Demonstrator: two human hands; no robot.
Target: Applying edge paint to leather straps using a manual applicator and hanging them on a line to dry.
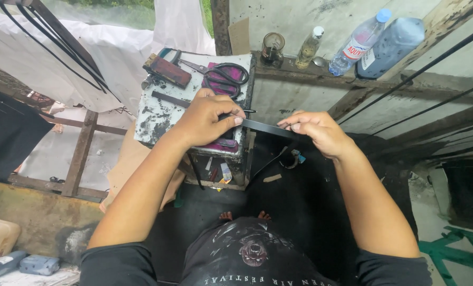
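Note:
A flat black strap (264, 127) runs between my two hands at the right edge of a small paint-stained work block (162, 114). My left hand (207, 116) rests on the block and grips a thin dark tool whose tip pokes out toward the strap. My right hand (313, 130) pinches the strap's other end, just right of the block. The strap's loose part hangs down below into the dark.
Black-handled scissors (223, 77), a reddish block (167, 70) and a dark strip lie on the work block. On the ledge behind stand a small jar (273, 49), a small bottle (309, 47), a clear plastic bottle (359, 42) and a dark container (390, 46). Black straps hang at upper left and right.

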